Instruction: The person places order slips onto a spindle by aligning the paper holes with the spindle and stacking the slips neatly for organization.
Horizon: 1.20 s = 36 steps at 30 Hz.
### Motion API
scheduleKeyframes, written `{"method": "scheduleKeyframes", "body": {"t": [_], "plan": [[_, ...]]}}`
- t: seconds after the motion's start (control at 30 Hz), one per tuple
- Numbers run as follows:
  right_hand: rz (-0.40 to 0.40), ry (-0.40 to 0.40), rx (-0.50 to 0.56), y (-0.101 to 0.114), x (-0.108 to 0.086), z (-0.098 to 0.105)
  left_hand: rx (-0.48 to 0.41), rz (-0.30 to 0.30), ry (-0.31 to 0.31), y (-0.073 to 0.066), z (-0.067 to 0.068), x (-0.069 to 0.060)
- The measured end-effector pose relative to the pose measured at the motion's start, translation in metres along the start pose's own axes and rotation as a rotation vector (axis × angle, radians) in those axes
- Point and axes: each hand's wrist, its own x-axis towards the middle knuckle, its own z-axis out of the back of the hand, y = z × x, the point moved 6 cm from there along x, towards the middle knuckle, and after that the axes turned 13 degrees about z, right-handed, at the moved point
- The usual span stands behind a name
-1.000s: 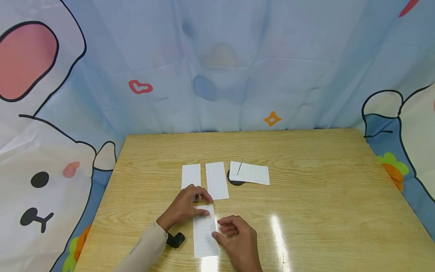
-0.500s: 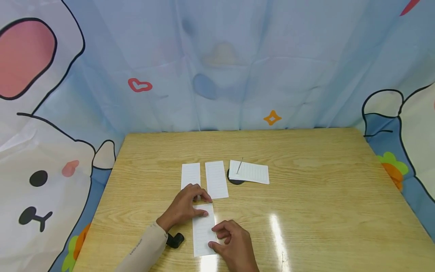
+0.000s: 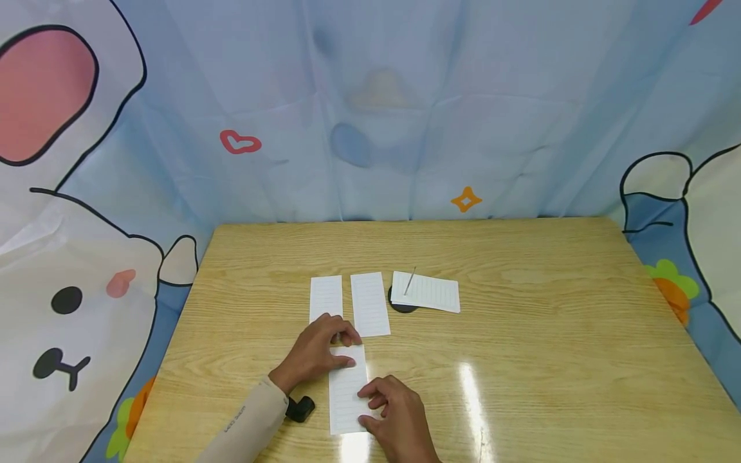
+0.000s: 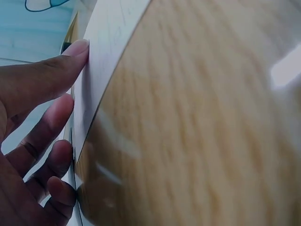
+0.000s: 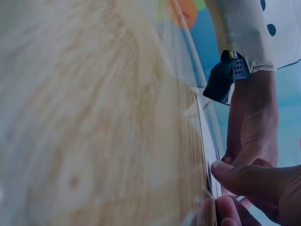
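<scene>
Fingers of left hand and right hand loosely spread, lined paper beneath their tips.

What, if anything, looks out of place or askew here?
The rightmost lined paper lies crosswise, partly over a black disc, a thin rod showing against it; the other three sheets run lengthwise. Nothing looks spilled.

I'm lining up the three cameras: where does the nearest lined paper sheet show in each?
Head: lined paper sheet at lower centre.
Left wrist: the sheet is a pale band, mostly upper left, slanting down leftward.
Right wrist: the sheet is a thin sliver right of centre.
Shared landmark: left hand.
</scene>
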Motion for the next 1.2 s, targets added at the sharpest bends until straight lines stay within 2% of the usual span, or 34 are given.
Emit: {"method": "scheduleKeyframes", "body": {"t": [0.47, 0.77, 0.97, 1.2], "plan": [[-0.010, 0.010, -0.008, -0.0012, 0.0016, 0.0003, -0.039, 0.022, 0.029, -0.0037, -0.0038, -0.0038], [-0.009, 0.007, -0.011, -0.0013, 0.0020, -0.0003, -0.027, 0.000, -0.003, -0.0079, -0.0020, -0.0060], [-0.014, 0.008, -0.007, -0.0015, 0.0015, -0.0003, -0.063, 0.033, 0.046, -0.0064, -0.0025, -0.0053], [0.006, -0.019, -0.041, -0.0007, 0.0014, -0.0004, -0.194, 0.070, 0.121, 0.0014, -0.0014, -0.0058]]}}
